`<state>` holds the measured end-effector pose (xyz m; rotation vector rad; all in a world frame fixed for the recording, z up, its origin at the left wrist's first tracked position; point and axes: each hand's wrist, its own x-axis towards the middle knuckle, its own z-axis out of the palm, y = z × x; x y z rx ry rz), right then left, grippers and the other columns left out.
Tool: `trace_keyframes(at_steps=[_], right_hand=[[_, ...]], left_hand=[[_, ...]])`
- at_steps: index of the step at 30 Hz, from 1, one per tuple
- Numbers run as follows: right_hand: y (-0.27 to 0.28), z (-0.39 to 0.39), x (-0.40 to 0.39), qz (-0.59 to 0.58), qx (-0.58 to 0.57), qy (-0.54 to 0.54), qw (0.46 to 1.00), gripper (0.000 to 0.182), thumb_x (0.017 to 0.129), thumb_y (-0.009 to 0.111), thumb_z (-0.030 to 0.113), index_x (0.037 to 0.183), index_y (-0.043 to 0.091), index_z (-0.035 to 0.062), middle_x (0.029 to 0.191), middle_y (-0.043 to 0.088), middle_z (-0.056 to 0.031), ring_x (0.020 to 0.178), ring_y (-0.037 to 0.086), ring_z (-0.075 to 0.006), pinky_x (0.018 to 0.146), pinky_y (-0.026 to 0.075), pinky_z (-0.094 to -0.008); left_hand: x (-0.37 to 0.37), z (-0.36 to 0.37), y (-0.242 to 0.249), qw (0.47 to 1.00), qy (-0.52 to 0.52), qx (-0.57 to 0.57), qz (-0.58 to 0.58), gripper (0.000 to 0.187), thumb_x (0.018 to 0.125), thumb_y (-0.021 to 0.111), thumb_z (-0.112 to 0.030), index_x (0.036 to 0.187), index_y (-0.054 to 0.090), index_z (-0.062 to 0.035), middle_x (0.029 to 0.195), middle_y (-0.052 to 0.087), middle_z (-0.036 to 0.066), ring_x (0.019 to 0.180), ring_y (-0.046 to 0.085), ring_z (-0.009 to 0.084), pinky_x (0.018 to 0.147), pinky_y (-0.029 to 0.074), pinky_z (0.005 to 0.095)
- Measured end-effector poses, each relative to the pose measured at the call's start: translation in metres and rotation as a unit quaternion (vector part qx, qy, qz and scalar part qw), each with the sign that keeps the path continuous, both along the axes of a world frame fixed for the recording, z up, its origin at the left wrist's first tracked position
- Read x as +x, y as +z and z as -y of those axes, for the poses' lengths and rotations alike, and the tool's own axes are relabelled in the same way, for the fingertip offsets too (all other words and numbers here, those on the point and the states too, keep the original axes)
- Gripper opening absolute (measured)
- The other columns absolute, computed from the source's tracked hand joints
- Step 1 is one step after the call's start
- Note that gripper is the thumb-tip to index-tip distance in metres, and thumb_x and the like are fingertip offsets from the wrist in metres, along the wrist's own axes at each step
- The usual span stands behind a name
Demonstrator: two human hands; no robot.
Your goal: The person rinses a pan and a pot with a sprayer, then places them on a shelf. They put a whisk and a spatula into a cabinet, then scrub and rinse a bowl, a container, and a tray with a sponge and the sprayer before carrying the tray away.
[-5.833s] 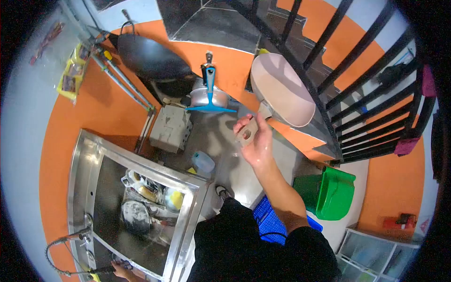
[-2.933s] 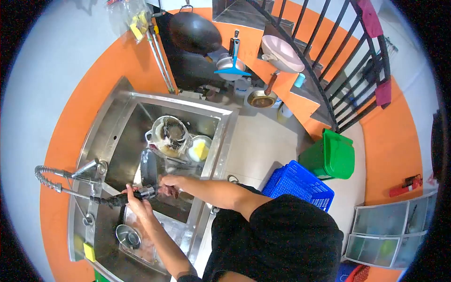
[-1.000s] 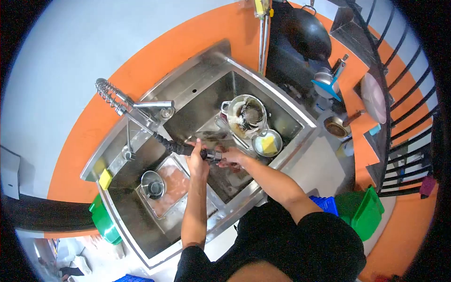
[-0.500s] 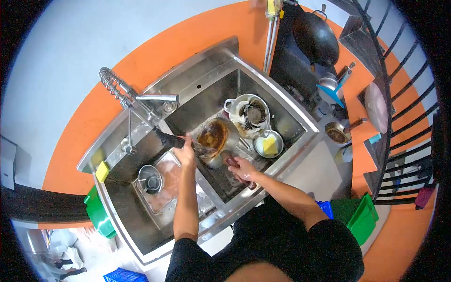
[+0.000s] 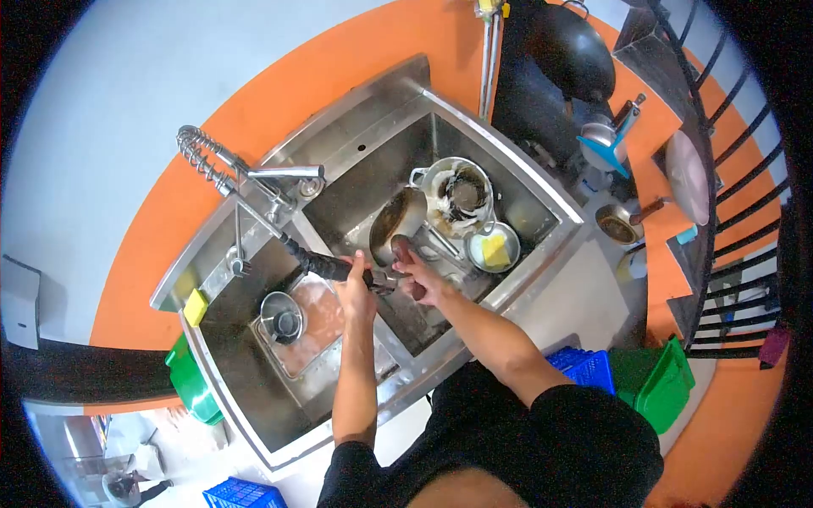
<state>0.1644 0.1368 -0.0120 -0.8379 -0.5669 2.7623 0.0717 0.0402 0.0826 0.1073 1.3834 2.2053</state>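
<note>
My left hand (image 5: 357, 286) is wrapped round the black sprayer (image 5: 322, 264) of the spring faucet, over the middle of the double sink. My right hand (image 5: 421, 278) grips the brown handle (image 5: 400, 247) of a saucepan (image 5: 396, 222), which is tilted on its side in the right basin with its browned inside partly showing. Beside it sits a pot (image 5: 464, 193) with white and black residue. Nearer the right rim is a metal bowl (image 5: 480, 254) with a yellow sponge (image 5: 495, 251) in it. The sprayer's head is close to my right hand.
The left basin holds a metal bowl (image 5: 282, 317) on a tray (image 5: 318, 317) of reddish water. A yellow sponge (image 5: 196, 307) lies on the left rim. Pans (image 5: 618, 224) and a wok (image 5: 572, 55) stand at the right. A blue crate (image 5: 583, 369) and green bin (image 5: 660, 389) are below.
The saucepan has tipped from facing up onto its side. My left hand and the sprayer have moved right and down, closer to my right hand, which has shifted slightly left and up.
</note>
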Motion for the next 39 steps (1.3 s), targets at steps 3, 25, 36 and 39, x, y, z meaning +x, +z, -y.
trace_keyframes(at_steps=[3, 25, 36, 39], right_hand=[[-0.043, -0.008, -0.004, 0.062, -0.026, 0.035, 0.997, 0.017, 0.086, 0.059, 0.014, 0.099, 0.049, 0.0164, 0.077, 0.052, 0.0004, 0.045, 0.039, -0.0065, 0.038, 0.03, -0.0218], [0.039, 0.003, 0.076, 0.06, 0.009, 0.211, 0.976, 0.032, 0.093, 0.044, 0.04, 0.09, 0.048, 0.0084, 0.055, 0.036, 0.0051, 0.038, 0.03, -0.0037, 0.032, 0.024, -0.0196], [0.074, 0.0, 0.132, 0.138, 0.15, 0.287, 0.936, 0.025, 0.095, 0.045, 0.032, 0.101, 0.045, 0.0081, 0.061, 0.035, 0.003, 0.041, 0.031, -0.0047, 0.034, 0.023, -0.0203], [0.068, -0.014, 0.15, 0.107, 0.12, 0.275, 0.948, 0.023, 0.094, 0.047, 0.031, 0.103, 0.046, 0.0091, 0.06, 0.036, 0.0035, 0.039, 0.031, -0.0042, 0.032, 0.023, -0.0201]], left_hand=[[-0.003, -0.002, -0.006, 1.0, -0.003, 0.011, 0.014, 0.022, 0.081, 0.065, -0.007, 0.076, 0.044, -0.0116, 0.069, 0.049, 0.001, 0.062, 0.051, 0.0139, 0.061, 0.043, 0.0294], [-0.034, -0.053, -0.016, 0.99, 0.081, 0.066, -0.094, 0.019, 0.083, 0.065, -0.012, 0.079, 0.046, -0.0098, 0.074, 0.05, 0.002, 0.07, 0.048, 0.0126, 0.069, 0.042, 0.0281], [-0.071, -0.071, -0.036, 0.978, 0.136, -0.039, -0.153, 0.022, 0.082, 0.066, -0.014, 0.072, 0.048, -0.0066, 0.067, 0.049, -0.001, 0.065, 0.048, 0.011, 0.061, 0.04, 0.0267], [-0.059, -0.051, -0.028, 0.977, 0.109, -0.085, -0.159, 0.023, 0.082, 0.067, -0.014, 0.073, 0.047, -0.0069, 0.065, 0.048, -0.002, 0.06, 0.047, 0.0103, 0.057, 0.04, 0.0273]])
